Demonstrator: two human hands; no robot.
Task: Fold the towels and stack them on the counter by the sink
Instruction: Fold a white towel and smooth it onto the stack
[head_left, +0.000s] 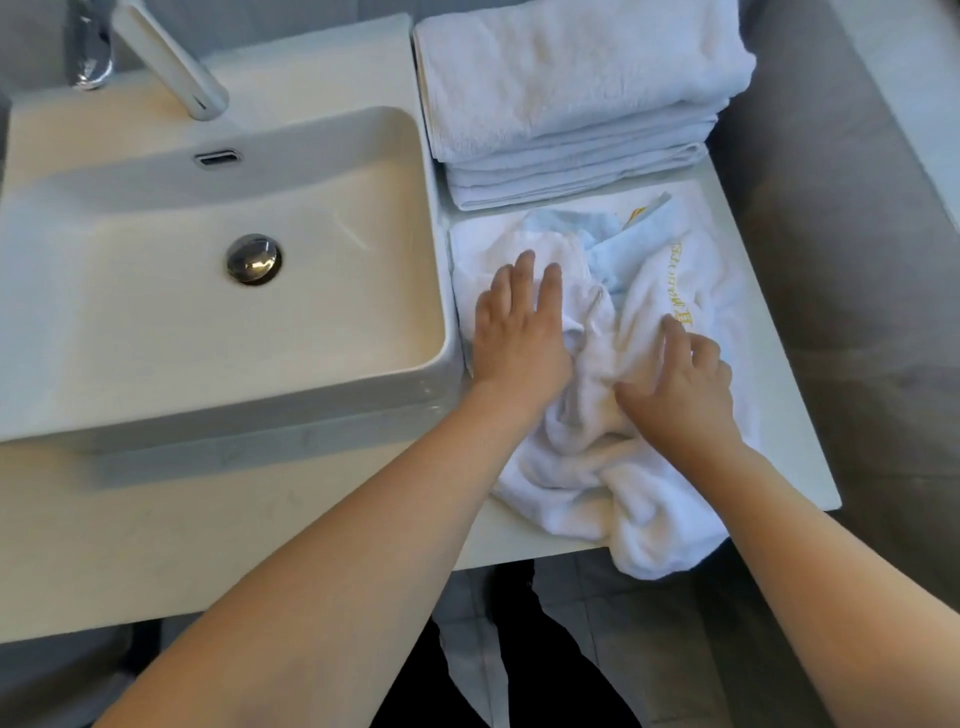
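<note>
We are at the start of one fold: our left hand (519, 332) presses flat and our right hand (680, 384) pinches the crumpled white towel (597, 467) on the tabletop (769, 364) before the folded stack (571, 104), so next we must spread it flat.

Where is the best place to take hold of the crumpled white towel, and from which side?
Probably the part of the crumpled white towel that droops over the counter front edge: it hangs free, so fingers can pinch it from the near side. The middle is bunched under both hands.

yellow embroidery on towel (623, 374), illegible
</note>
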